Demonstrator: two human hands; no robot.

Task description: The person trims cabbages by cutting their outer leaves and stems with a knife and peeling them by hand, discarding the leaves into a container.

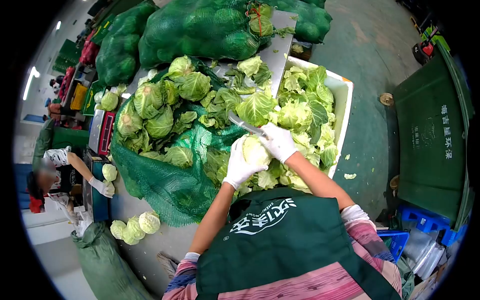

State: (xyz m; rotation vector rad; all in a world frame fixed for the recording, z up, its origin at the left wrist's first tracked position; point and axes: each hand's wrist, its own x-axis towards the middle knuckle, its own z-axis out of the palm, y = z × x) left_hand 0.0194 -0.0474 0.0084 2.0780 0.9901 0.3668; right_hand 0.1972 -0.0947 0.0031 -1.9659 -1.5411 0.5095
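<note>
Left hand (240, 166): fingers cupped round cabbage (256, 151) | Right hand (278, 142): fingers closed on knife (243, 123) | Cabbage: apparently mostly stripped | Left of fingers: leafy cabbages (161, 122) in net (160, 192), seemingly untrimmed

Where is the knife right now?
In the head view, the knife is near the middle, in the right hand, beside the cabbage that the left hand holds.

Pale cabbage (256, 152) beside tilted knife (244, 123)
</note>
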